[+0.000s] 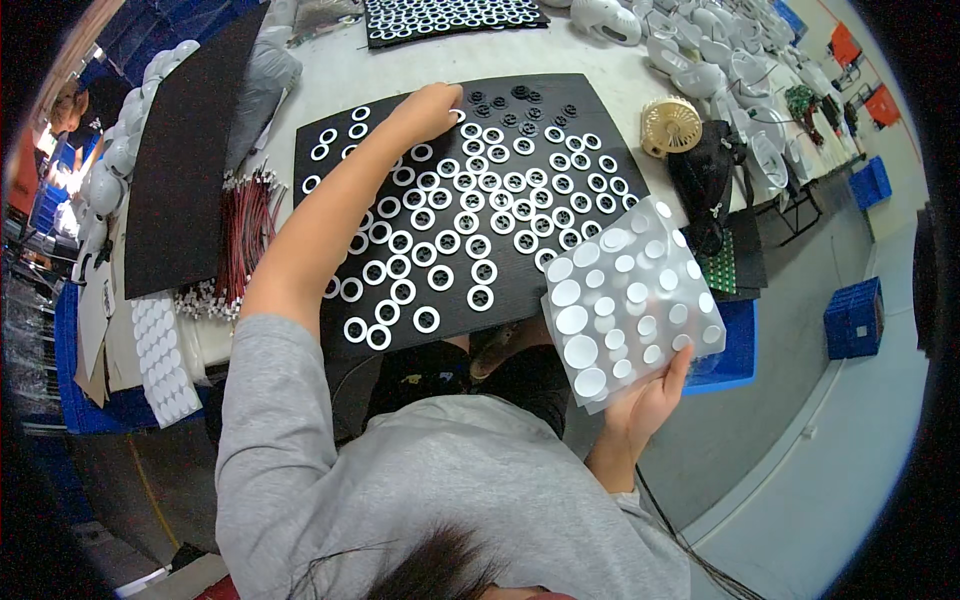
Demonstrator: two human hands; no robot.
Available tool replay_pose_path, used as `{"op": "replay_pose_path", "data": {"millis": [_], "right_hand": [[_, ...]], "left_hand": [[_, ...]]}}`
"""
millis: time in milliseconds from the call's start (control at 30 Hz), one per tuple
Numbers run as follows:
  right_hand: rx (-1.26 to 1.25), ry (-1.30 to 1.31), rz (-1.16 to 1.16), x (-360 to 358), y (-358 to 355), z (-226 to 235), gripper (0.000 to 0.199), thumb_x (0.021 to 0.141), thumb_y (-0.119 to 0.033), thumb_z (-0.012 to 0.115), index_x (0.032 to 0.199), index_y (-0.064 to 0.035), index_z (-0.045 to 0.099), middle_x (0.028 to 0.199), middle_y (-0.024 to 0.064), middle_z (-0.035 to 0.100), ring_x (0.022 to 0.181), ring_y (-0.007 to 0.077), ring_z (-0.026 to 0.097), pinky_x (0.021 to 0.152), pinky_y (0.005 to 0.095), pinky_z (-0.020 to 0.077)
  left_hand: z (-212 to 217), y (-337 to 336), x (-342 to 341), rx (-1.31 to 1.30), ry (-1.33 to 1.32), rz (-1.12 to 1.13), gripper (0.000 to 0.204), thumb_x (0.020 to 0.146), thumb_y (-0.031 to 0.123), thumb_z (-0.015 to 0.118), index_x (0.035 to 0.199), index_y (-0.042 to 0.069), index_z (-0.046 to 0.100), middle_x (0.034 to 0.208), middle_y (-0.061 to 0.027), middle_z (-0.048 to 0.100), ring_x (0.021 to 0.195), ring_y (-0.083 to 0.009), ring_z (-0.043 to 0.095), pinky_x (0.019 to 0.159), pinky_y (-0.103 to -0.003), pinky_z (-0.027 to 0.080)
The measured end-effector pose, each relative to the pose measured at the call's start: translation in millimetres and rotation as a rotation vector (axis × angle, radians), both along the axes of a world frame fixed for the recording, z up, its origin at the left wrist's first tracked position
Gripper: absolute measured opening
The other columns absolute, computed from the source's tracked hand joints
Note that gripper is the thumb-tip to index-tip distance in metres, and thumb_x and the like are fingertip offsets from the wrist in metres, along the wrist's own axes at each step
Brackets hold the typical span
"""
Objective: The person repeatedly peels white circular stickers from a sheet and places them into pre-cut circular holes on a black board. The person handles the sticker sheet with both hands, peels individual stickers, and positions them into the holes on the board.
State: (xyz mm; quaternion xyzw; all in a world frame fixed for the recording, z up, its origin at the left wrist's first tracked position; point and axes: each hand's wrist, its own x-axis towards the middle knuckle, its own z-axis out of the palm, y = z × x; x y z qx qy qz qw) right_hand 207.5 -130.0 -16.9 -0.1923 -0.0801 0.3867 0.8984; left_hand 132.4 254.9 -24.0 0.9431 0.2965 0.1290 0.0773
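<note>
My left hand [432,112] reaches over the far part of a black board [450,305], its fingers closed and pointing down. A white ring [459,117] shows at its fingertips; whether the fingers grip it is hidden. Many black round parts topped with white rings [480,298] lie across the board. Several bare black round parts [520,92], without rings, are grouped just right of my left hand. At the board's right front corner, my right hand [645,408] is closed on the lower edge of a translucent sticker sheet [625,290] dotted with white round stickers.
Behind lies another board of white rings [455,22]. To the left are a black sheet [185,170], red wires [252,235] and a white sticker strip [165,360]. A beige fan [671,127], black bag [703,175] and white housings [700,60] stand right; a blue bin [728,350] sits below.
</note>
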Motion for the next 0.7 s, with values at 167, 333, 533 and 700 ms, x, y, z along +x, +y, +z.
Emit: {"op": "replay_pose_path", "data": {"millis": [167, 333, 533, 700], "right_hand": [[0.018, -0.029, 0.007, -1.2, 0.8, 2.1, 0.040, 0.086, -0.030, 0.032, 0.118, -0.0053, 0.033, 0.119, 0.0103, 0.037, 0.108, 0.0237, 0.036, 0.092, 0.0389, 0.0262], [0.012, -0.036, 0.010, -1.3, -1.0, 1.7, 0.040, 0.086, -0.029, 0.032, 0.117, -0.0055, 0.033, 0.119, 0.0099, 0.038, 0.108, 0.0235, 0.036, 0.091, 0.0388, 0.0267], [-0.007, -0.044, -0.013, 0.1, -3.8, -3.4, 0.040, 0.086, -0.030, 0.032, 0.117, -0.0055, 0.034, 0.118, 0.0096, 0.038, 0.107, 0.0233, 0.037, 0.091, 0.0383, 0.0274], [-0.030, -0.031, -0.027, -1.9, -2.1, -1.2, 0.039, 0.085, -0.029, 0.033, 0.116, -0.0049, 0.034, 0.117, 0.0100, 0.039, 0.107, 0.0235, 0.038, 0.090, 0.0383, 0.0279]], "left_hand": [[-7.2, -4.2, -2.7, 0.028, -0.027, -0.073, 0.015, 0.067, 0.009, 0.053, 0.080, 0.001, 0.051, 0.079, -0.0160, 0.054, 0.076, -0.0293, 0.052, 0.069, -0.035, 0.041], [-1.3, -14.2, -2.2, 0.114, -0.025, 0.008, 0.017, 0.065, 0.009, 0.053, 0.081, 0.002, 0.051, 0.084, -0.0152, 0.053, 0.081, -0.0290, 0.050, 0.072, -0.034, 0.041], [-7.3, -18.3, -10.9, 0.324, 0.137, -0.121, 0.030, 0.069, 0.006, 0.045, 0.098, 0.006, 0.050, 0.094, -0.0109, 0.052, 0.090, -0.0252, 0.047, 0.076, -0.038, 0.037], [-6.3, -34.9, -17.9, 0.234, 0.292, -0.042, 0.038, 0.070, 0.005, 0.041, 0.107, 0.009, 0.046, 0.109, -0.0104, 0.046, 0.102, -0.0231, 0.042, 0.081, -0.041, 0.031]]}}
